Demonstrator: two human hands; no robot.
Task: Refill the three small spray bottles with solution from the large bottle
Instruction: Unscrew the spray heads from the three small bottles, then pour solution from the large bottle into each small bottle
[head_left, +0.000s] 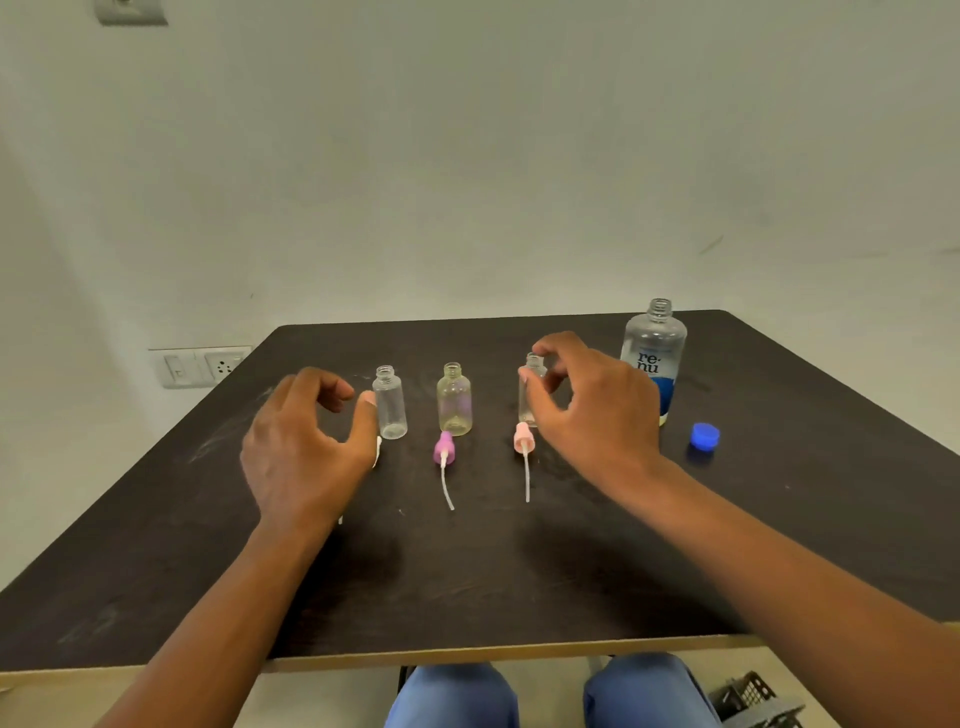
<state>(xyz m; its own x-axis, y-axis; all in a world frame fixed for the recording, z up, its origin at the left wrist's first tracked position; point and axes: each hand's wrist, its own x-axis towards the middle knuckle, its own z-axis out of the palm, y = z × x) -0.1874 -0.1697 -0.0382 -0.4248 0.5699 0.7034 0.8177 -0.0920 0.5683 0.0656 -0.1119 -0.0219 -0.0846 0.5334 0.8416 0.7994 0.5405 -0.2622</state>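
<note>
Three small, uncapped spray bottles stand in a row on the dark table (519, 571): a clear left bottle (390, 405), a yellowish middle bottle (454, 400) and a right bottle (529, 400). In front of them lie a purple spray head (444, 449) and a pink spray head (522, 437); a white spray head (378, 451) is mostly hidden behind my left hand. My left hand (306, 441) hovers open, its thumb just beside the left bottle. My right hand (597, 410) curls loosely around the right bottle's neck and covers part of it. The large bottle (655, 358) stands uncapped at the right.
A blue cap (705, 435) lies right of the large bottle. A wall socket (200, 366) sits beyond the table's left side. A dark basket (756, 701) is on the floor at lower right, beside my knees.
</note>
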